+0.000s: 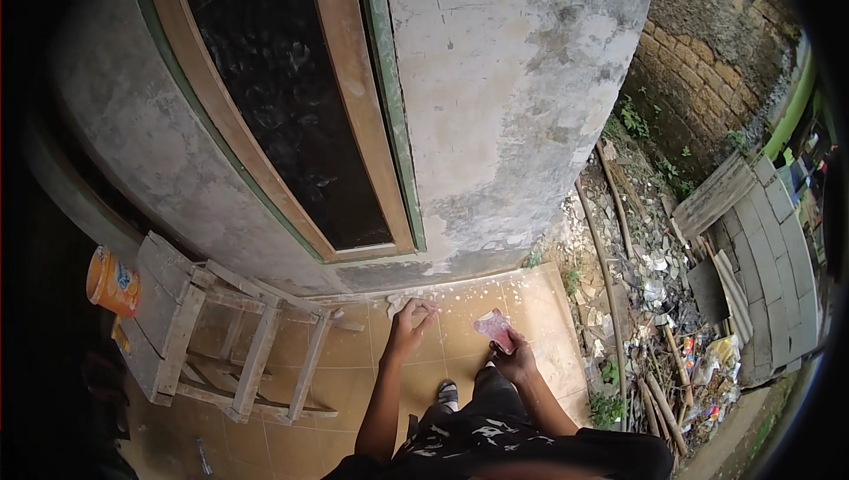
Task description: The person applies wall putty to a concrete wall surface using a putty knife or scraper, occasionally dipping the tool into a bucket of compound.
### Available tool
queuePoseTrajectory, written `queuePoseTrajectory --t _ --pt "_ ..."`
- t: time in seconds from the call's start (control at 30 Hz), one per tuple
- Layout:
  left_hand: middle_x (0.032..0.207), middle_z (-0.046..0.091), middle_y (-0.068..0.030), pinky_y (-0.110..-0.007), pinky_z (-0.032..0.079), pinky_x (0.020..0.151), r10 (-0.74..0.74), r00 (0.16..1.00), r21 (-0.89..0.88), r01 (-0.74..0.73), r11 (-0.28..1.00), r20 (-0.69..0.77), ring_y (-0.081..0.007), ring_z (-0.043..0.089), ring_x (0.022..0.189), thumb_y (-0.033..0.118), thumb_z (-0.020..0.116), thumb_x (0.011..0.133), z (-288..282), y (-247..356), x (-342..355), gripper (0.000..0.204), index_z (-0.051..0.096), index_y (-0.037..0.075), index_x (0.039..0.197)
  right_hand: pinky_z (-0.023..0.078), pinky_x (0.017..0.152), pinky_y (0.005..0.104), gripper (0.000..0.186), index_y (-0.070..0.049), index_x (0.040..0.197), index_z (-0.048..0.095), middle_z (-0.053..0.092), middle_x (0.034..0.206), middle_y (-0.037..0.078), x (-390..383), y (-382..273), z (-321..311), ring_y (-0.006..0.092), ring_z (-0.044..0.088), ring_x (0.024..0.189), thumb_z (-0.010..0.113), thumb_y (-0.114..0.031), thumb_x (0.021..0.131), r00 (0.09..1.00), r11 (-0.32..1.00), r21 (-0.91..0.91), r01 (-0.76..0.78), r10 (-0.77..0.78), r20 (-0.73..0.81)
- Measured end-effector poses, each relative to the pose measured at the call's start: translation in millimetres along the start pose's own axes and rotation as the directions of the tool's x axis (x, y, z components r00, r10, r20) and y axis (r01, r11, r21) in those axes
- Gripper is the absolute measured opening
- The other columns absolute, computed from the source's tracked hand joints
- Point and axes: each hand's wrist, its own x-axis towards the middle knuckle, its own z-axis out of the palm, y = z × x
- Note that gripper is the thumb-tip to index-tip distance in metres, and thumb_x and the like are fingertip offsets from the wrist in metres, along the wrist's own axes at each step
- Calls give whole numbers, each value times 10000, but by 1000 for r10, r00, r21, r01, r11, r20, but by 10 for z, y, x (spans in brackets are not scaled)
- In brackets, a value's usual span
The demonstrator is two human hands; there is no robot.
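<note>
My right hand (516, 360) grips a flat pinkish sheet (493, 326) with a paler far end, held out over the tiles. It looks like worn sandpaper, but its kind is not certain. To the left, my left hand (409, 330) is raised with bent fingers and a gap between thumb and forefinger; its fingertips look pale. Nothing distinct shows in it. Both hands are apart from the patchy grey-white wall (478, 73) in front of me. Set in that wall is a dark-paned window (292, 82) with a brown and green wooden frame.
A wooden stepladder (256, 361) stands at left, with an orange bucket (115, 284) at its end. Pale flakes and a crumpled scrap (395, 305) lie along the wall's foot on the tiled floor (354, 387). Rubble, poles and litter (654, 294) fill the ground at right.
</note>
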Motion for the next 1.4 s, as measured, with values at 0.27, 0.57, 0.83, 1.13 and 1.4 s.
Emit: queuePoseTrajectory --t 0.27,0.57,0.83,1.13,1.4 --pt "1046 658 -150 -348 507 929 -298 945 -388 226 894 -137 -221 641 1009 63 600 937 -347 -360 -1350 131 562 -22 1030 473 729 382 188 -149 1040 574 631 914 50 -485 494 339 223 592 795 573 -318 959 1000 992 -128 10 -8 15" --pt "1052 677 -114 -313 483 896 -265 962 -253 273 928 67 -196 653 960 145 590 958 -423 -260 -1449 188 591 -15 1057 460 604 317 307 -60 1092 556 607 843 50 -1138 645 548 171 577 670 451 -340 1023 899 843 -339 418 -330 289" --pt "1069 684 -86 -300 472 883 -254 907 -199 332 922 337 -179 658 958 204 539 990 -513 -70 -2387 236 626 2 1077 476 616 329 190 -66 1020 557 631 820 64 -1800 1782 -126 194 598 652 487 -242 1000 879 867 -164 470 -477 -4" --pt "1065 683 -96 -295 474 900 -265 913 -215 339 916 309 -167 649 986 157 523 994 -1054 248 -3467 245 634 -27 1112 524 638 339 143 -55 1034 578 655 873 63 -2340 3066 -211 188 651 733 543 -186 990 945 928 -178 327 -326 38" --pt "1043 664 -109 -304 486 905 -224 973 -381 225 897 47 -181 644 966 91 550 971 -1919 357 -4032 165 602 -33 1067 506 570 320 219 -23 1052 558 661 844 106 -2405 3503 233 232 685 687 520 -234 1004 953 873 -389 293 -237 187"
